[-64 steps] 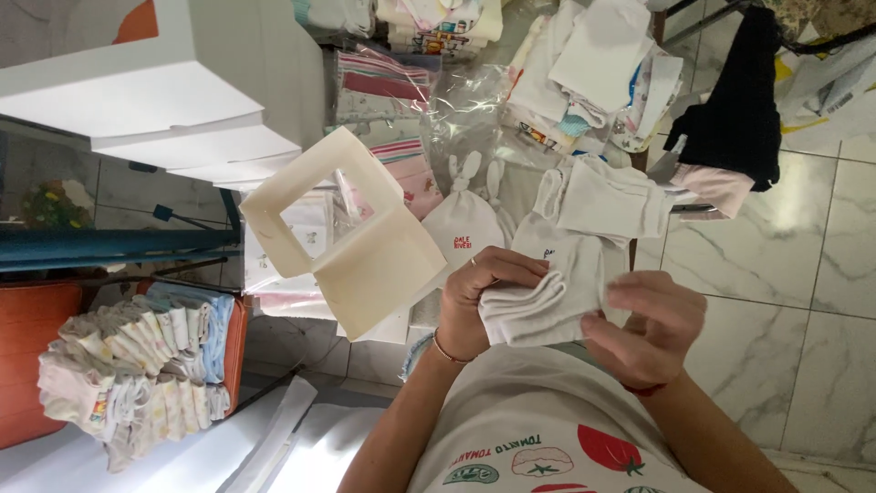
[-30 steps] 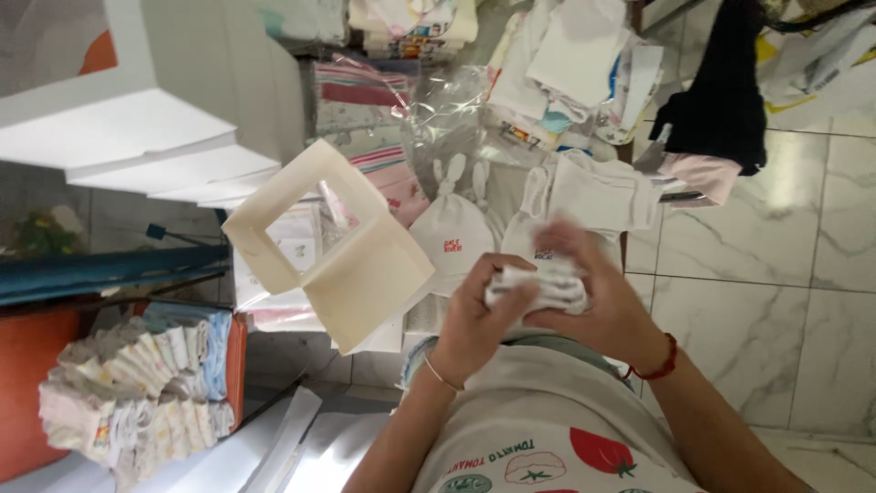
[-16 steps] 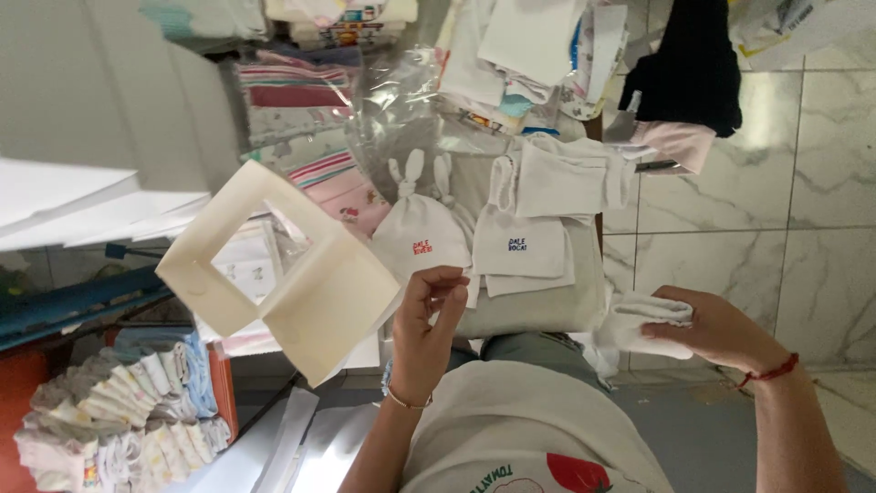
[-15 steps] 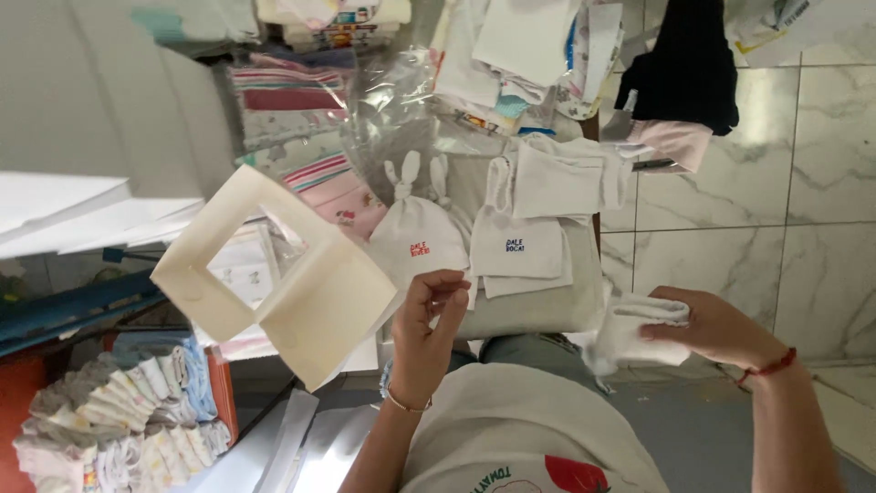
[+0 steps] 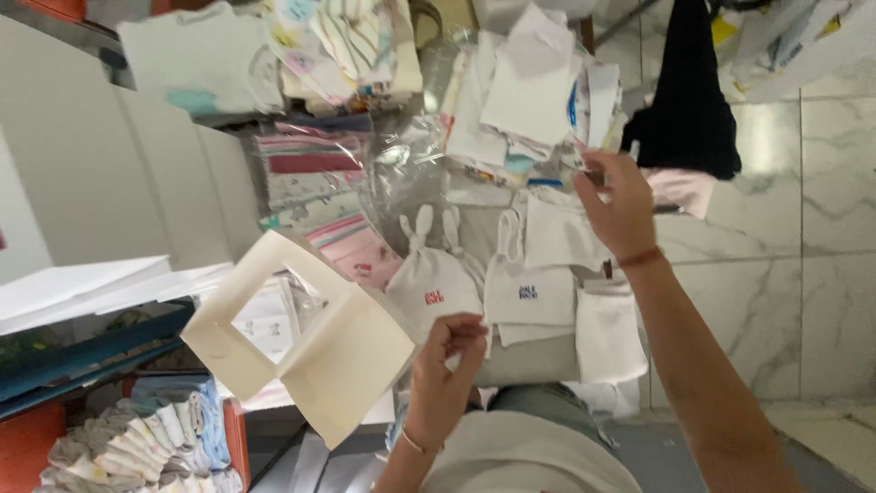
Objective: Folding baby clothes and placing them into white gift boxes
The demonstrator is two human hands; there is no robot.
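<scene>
Near the white box point(image 5: 306, 351), the left hand point(image 5: 444, 370) pinches the lower edge of a white baby cap point(image 5: 433, 288). Farther off, the right hand point(image 5: 620, 205) reaches with loosely curled fingers to the pile of white cloths point(image 5: 525, 100); whether it grips one, I cannot tell.

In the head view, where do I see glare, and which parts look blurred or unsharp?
Head view: glare sits on the crinkled clear plastic bag and faintly on the marble floor; the right hand, reaching to the white cloth pile, is slightly motion-blurred; the left hand and white box lid look soft but readable; light is even, shadows weak.
</scene>
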